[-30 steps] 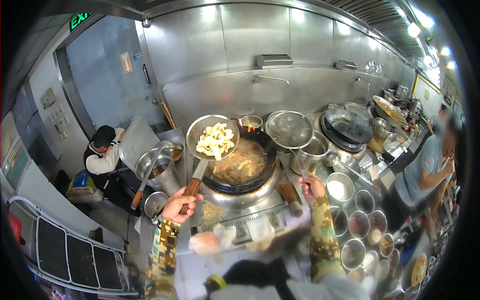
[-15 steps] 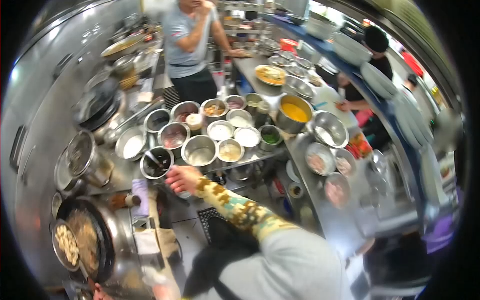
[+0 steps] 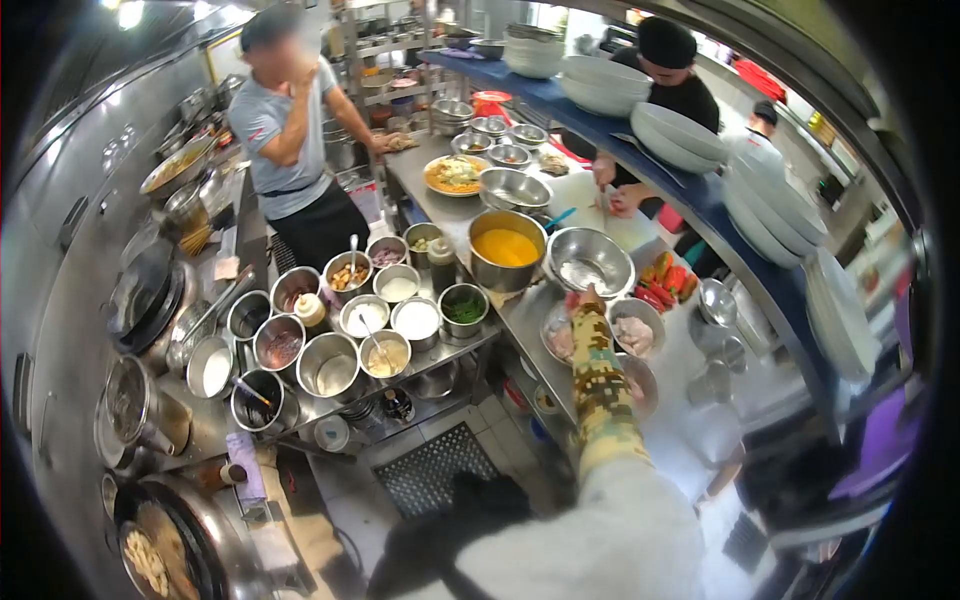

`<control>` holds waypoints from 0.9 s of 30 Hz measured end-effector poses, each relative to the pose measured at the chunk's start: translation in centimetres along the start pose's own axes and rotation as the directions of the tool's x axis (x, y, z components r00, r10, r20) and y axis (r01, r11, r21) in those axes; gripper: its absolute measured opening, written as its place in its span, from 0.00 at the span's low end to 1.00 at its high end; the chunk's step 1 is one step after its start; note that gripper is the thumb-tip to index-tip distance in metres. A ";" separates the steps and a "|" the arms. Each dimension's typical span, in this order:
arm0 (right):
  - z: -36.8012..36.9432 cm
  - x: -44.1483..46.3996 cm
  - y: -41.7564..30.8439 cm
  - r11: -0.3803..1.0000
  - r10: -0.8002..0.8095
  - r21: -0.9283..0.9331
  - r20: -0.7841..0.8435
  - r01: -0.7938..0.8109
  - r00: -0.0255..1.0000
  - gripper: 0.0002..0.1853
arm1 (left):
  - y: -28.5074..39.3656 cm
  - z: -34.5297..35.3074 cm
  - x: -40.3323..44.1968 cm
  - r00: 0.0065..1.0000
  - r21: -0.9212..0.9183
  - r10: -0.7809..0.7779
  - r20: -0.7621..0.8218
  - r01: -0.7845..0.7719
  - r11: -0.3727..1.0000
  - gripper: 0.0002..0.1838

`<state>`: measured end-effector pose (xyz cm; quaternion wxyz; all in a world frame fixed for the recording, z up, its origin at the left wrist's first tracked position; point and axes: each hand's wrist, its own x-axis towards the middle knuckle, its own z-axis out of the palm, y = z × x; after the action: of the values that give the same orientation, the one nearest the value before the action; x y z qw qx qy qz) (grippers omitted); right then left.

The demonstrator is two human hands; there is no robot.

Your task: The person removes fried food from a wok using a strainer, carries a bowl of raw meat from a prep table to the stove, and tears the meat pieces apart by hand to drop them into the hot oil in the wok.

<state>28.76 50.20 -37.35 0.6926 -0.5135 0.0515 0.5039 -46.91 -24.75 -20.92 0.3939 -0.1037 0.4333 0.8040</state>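
Note:
My right arm, in a camouflage sleeve, stretches forward over the right-hand counter. My right hand is at the near edge of a large steel bowl, beside a steel bowl of pale raw meat. Its fingers are small and blurred, so their grip cannot be made out. A second bowl of raw meat stands just right of the hand. My left hand is out of view. At the lower left, a strainer of pale food pieces lies over a dark wok.
Several steel pots of ingredients crowd the middle counter. A pot of orange liquid stands behind. White bowls line a blue shelf. One person stands beyond the counters; another works across at right.
My right hand has moved from the dark sauce pot at left to the steel bowls at right. The view has swung right, and the hand on the strainer handle has left the frame.

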 end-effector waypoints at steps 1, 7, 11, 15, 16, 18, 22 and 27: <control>-0.4 1.3 -0.6 0.998 -0.040 -0.046 0.037 0.042 0.999 0.18 | -0.1 -0.2 -0.3 0.998 0.016 0.057 -0.009 -0.057 0.998 0.13; 0.4 3.1 -0.9 0.885 -0.160 -0.350 0.391 0.308 0.906 0.13 | -2.9 1.2 -3.7 0.947 0.138 0.285 -0.146 -0.266 0.954 0.07; 5.9 -10.2 1.9 0.680 -0.324 -0.432 0.549 0.593 0.771 0.10 | -4.3 1.1 -7.6 0.941 -0.042 0.303 -0.154 -0.312 0.949 0.14; 9.2 -29.2 9.6 0.638 -0.131 -0.343 0.834 0.690 0.536 0.09 | -4.2 3.2 -10.6 0.905 0.088 0.387 -0.178 -0.377 0.922 0.10; 10.0 -34.0 12.4 0.655 -0.027 -0.326 0.891 0.681 0.453 0.09 | -4.2 3.0 -11.2 0.877 0.110 0.445 -0.182 -0.432 0.895 0.13; 11.1 -43.7 18.2 0.671 0.170 -0.299 0.953 0.678 0.251 0.09 | -3.6 3.0 -13.3 0.861 0.165 0.479 -0.173 -0.454 0.876 0.19; 12.4 -63.7 34.3 0.644 0.520 -0.245 0.835 0.725 -0.179 0.09 | -2.3 2.9 -16.6 0.854 0.212 0.510 -0.103 -0.482 0.850 0.25; 5.0 -80.9 49.8 0.694 0.667 -0.443 0.693 0.567 -0.275 0.08 | -3.4 2.2 -17.4 0.823 0.275 0.565 -0.069 -0.528 0.803 0.34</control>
<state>-50.27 0.12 -20.26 0.1344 -0.1010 -0.6952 0.6989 -32.47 -31.40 -12.84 0.1216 0.0159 0.5677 0.8140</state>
